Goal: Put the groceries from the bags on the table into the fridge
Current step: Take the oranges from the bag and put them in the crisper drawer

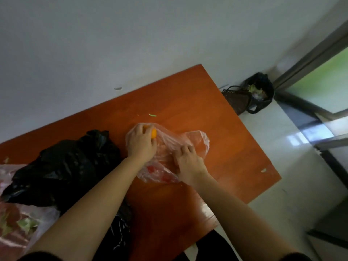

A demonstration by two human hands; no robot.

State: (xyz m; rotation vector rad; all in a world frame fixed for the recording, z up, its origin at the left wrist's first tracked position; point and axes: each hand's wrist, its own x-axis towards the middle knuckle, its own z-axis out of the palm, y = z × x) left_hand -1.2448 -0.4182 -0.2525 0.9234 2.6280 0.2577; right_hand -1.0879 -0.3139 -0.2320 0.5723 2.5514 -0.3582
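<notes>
At 8 o'clock in the view, on the left end of the red-brown counter, lies a leaf bag of clear plastic with green leaves inside. At its 1 o'clock, touching it, a black bag lies crumpled on the counter; what is in it I cannot tell.

Near the centre of the view is the left hand. Its fingers are curled around an orange fruit, which shows at 1 o'clock from the hand. The fruit is at the far end of a thin clear bag that lies flat on the counter. Whether the hand is inside this bag or grips through the plastic, I cannot tell. A small green scrap lies on the counter at 12 o'clock from the fruit, apart from it.

At 4 o'clock from the left hand is the right hand. Its fingers are bent together and pinch the plastic of the clear bag near the side closest to the person. Red marks show on the bag under the two wrists.

At 2 o'clock in the view, on the floor beyond the corner of the counter, a dark basket leans beside a bin with a black liner and waste inside.
</notes>
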